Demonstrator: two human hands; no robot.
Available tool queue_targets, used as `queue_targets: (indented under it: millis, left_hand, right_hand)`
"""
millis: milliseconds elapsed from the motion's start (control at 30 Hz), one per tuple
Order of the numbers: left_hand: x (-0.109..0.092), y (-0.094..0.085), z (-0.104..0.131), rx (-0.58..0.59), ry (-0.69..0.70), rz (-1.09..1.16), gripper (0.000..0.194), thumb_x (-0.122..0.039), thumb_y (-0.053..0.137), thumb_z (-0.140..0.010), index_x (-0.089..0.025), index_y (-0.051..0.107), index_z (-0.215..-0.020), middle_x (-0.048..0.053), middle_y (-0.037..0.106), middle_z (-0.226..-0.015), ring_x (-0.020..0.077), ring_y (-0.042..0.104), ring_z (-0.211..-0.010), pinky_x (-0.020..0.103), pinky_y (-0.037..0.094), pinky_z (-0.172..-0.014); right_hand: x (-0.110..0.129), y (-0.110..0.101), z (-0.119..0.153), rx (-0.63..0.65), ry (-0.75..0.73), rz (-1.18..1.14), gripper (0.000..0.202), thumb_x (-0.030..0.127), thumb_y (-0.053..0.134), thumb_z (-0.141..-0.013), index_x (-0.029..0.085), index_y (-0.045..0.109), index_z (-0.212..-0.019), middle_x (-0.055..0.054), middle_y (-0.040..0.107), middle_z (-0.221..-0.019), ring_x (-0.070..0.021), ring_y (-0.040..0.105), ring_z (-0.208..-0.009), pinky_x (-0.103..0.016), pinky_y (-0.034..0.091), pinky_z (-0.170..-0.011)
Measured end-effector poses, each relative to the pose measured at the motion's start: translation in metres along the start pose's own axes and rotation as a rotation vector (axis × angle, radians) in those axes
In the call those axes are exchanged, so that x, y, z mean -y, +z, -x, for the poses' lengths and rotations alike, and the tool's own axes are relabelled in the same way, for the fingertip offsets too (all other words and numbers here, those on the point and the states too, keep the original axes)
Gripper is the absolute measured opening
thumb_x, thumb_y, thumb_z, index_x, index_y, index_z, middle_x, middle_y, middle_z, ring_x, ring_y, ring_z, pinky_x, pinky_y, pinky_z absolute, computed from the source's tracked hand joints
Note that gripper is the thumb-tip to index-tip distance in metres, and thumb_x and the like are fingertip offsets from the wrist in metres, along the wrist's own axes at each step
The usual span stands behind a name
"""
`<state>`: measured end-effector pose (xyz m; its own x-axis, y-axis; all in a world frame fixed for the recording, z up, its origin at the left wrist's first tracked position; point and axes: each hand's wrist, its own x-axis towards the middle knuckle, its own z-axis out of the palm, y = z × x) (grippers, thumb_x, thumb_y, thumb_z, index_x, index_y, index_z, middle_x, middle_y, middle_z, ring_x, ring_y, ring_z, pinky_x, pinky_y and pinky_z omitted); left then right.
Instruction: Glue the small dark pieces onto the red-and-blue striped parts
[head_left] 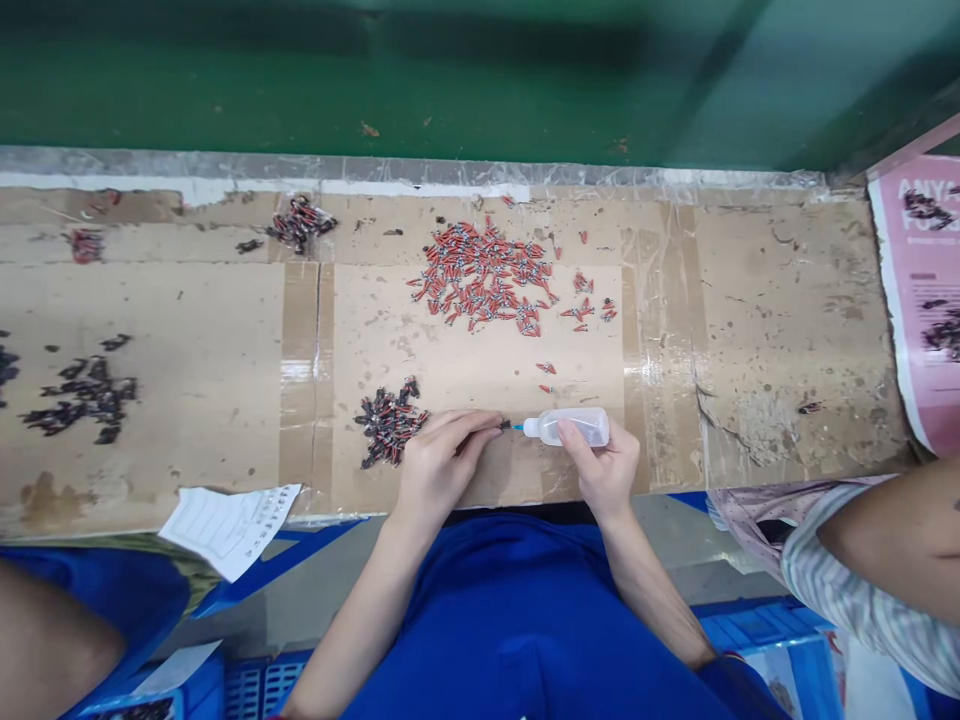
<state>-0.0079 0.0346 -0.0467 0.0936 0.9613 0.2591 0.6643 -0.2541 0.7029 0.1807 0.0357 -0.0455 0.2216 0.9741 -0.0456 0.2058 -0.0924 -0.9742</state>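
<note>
My right hand (609,468) is closed around a translucent squeeze bottle (576,427) lying level, its blue tip pointing left. That tip meets or nearly meets a small dark part (505,425), which my left hand (450,450) pinches between thumb and fingertips. Most of the part is hidden by the fingers. Close to the left of that hand lies a heap of dark and red small parts (390,424). Farther back on the cardboard spreads a large pile of red-bodied small parts with metallic ends (484,270). A few loose red pieces (546,368) lie above the bottle.
Cardboard (480,370) taped at its seams covers the bench. A green panel (450,80) rises behind it. More dark parts (90,395) lie at left, near a paper slip (229,525). Other people's arms (900,540) come in at both sides. Blue crates (772,630) stand below.
</note>
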Motion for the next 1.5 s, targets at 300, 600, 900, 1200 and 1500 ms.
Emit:
queue_targets:
  millis: [300, 600, 900, 1200, 1500]
  left_hand:
    - [-0.003, -0.003, -0.004, 0.042, -0.053, 0.042, 0.010, -0.021, 0.065, -0.089, -0.022, 0.075, -0.088, 0.000, 0.079, -0.087, 0.0155, 0.074, -0.081, 0.027, 0.061, -0.079]
    - [-0.003, -0.004, -0.005, 0.069, -0.112, 0.071, 0.010, -0.024, 0.066, -0.089, -0.023, 0.075, -0.086, 0.001, 0.079, -0.086, 0.0164, 0.074, -0.080, 0.029, 0.062, -0.078]
    - [-0.002, -0.003, -0.005, 0.049, -0.090, 0.076, 0.008, -0.020, 0.067, -0.088, -0.020, 0.074, -0.086, 0.001, 0.079, -0.085, 0.0154, 0.074, -0.079, 0.026, 0.061, -0.078]
    - [-0.004, -0.004, -0.005, 0.064, -0.104, 0.080, 0.008, -0.021, 0.066, -0.088, -0.022, 0.074, -0.086, 0.001, 0.079, -0.086, 0.0160, 0.074, -0.079, 0.028, 0.061, -0.078]
    - [0.000, -0.003, 0.001, 0.031, -0.102, 0.071, 0.009, -0.026, 0.066, -0.088, -0.023, 0.075, -0.088, 0.001, 0.079, -0.085, 0.0168, 0.075, -0.076, 0.029, 0.062, -0.076]
  right_hand:
    - [0.003, 0.002, -0.001, 0.046, 0.009, 0.045, 0.020, 0.037, 0.071, -0.080, 0.019, 0.076, -0.074, -0.004, 0.077, -0.071, -0.0187, 0.069, -0.061, -0.029, 0.053, -0.058]
    - [0.001, 0.001, 0.001, -0.032, 0.038, 0.016, 0.018, 0.037, 0.071, -0.080, 0.020, 0.077, -0.075, -0.003, 0.076, -0.069, -0.0190, 0.068, -0.060, -0.030, 0.053, -0.057]
    - [0.002, 0.001, 0.000, 0.019, 0.015, 0.041, 0.019, 0.038, 0.073, -0.079, 0.020, 0.075, -0.072, -0.002, 0.075, -0.067, -0.0187, 0.067, -0.058, -0.030, 0.051, -0.056]
    - [0.003, 0.001, 0.000, 0.009, 0.036, 0.009, 0.017, 0.036, 0.071, -0.079, 0.021, 0.076, -0.074, -0.003, 0.076, -0.068, -0.0188, 0.067, -0.059, -0.029, 0.052, -0.056]
    - [-0.005, 0.001, 0.003, -0.167, -0.042, -0.157, 0.031, 0.041, 0.074, -0.074, 0.021, 0.070, -0.097, -0.010, 0.078, -0.094, -0.0265, 0.075, -0.081, -0.040, 0.060, -0.070]
